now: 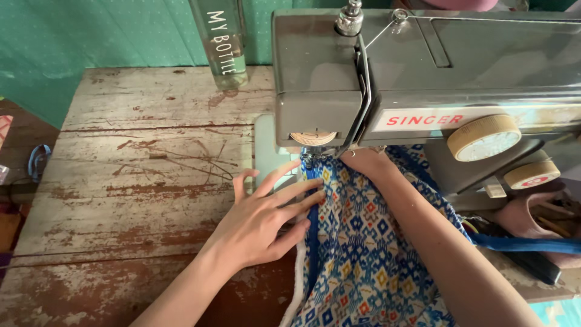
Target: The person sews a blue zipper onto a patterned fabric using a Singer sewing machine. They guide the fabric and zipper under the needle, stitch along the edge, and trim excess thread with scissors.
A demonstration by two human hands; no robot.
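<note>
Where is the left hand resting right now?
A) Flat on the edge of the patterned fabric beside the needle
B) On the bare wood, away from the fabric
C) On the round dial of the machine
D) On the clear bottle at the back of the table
A: the left hand lies flat, fingers spread onto the blue edge of the patterned fabric, just in front of the sewing machine needle.

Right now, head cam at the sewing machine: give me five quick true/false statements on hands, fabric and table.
1. The left hand lies flat with its fingers spread on the patterned fabric. True.
2. The right hand grips the clear bottle. False: it is up under the sewing machine, on the fabric.
3. The fabric is plain red. False: blue with a multicoloured geometric pattern.
4. The bottle stands upright at the back of the wooden table. True.
5. The table's paint is worn. True.
</note>
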